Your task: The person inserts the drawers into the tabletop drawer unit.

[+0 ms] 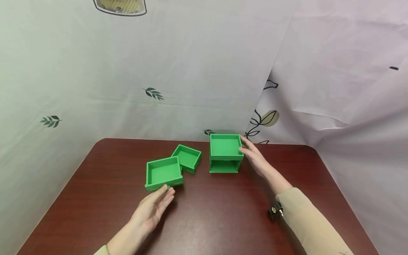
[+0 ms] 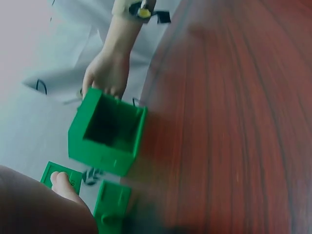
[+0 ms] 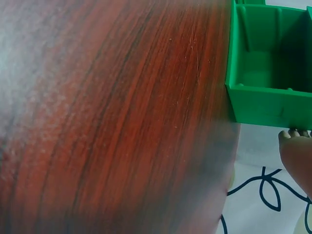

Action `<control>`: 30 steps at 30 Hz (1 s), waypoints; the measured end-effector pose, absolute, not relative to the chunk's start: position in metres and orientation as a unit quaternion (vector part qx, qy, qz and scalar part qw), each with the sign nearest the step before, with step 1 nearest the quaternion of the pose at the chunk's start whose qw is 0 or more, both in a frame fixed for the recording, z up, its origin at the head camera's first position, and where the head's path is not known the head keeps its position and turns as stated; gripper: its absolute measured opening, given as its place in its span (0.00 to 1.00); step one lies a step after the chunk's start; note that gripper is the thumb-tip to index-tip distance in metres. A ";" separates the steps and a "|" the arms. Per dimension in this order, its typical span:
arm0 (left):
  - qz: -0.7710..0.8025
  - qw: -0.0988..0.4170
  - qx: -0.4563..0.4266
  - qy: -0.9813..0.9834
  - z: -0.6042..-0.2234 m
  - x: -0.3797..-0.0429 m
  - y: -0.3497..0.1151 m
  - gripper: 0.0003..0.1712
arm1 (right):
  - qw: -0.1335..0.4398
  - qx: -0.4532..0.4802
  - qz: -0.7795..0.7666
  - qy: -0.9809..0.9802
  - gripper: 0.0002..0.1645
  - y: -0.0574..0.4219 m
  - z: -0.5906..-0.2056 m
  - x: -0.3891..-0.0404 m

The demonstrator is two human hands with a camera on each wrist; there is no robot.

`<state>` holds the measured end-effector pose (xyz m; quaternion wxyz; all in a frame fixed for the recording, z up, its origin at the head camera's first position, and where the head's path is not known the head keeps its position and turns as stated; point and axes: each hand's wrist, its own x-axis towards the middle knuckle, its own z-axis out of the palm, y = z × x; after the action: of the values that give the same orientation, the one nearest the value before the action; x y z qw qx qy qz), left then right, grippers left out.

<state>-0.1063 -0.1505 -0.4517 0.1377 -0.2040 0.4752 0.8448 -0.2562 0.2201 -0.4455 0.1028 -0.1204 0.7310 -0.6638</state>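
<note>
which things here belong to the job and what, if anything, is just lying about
Likely in the job:
nearer green tray, left hand at its front
farther green tray
open-fronted green box, right hand against its side

Just around:
tabletop
printed cloth

No loose extras visible.

1. There are two green trays (image 1: 164, 173) (image 1: 187, 158).
2. There is one green box (image 1: 225, 158).
3. There is one left hand (image 1: 153, 210) and one right hand (image 1: 254, 157).
4. There are two sleeves (image 1: 309, 217).
5. There is one bench (image 1: 207, 219).
6. Dark green sprigs (image 1: 154, 94) are three.
</note>
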 end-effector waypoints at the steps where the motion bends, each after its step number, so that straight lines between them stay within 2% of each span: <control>1: 0.844 0.140 -0.200 0.477 -0.451 -0.104 -0.147 0.12 | 0.103 -0.119 -0.665 0.730 0.41 0.220 -0.446 -0.256; 13: 0.852 0.211 -0.130 0.462 -0.451 -0.094 -0.112 0.05 | 0.102 -0.113 -0.673 0.724 0.41 0.219 -0.447 -0.255; 30: 0.861 0.219 -0.116 0.444 -0.459 -0.095 -0.063 0.03 | 0.104 -0.113 -0.670 0.726 0.39 0.220 -0.451 -0.254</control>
<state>-0.0948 -0.0633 -0.4586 0.2186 -0.1158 0.4439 0.8613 -0.2544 0.2196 -0.4507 0.1036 -0.1133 0.7260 -0.6703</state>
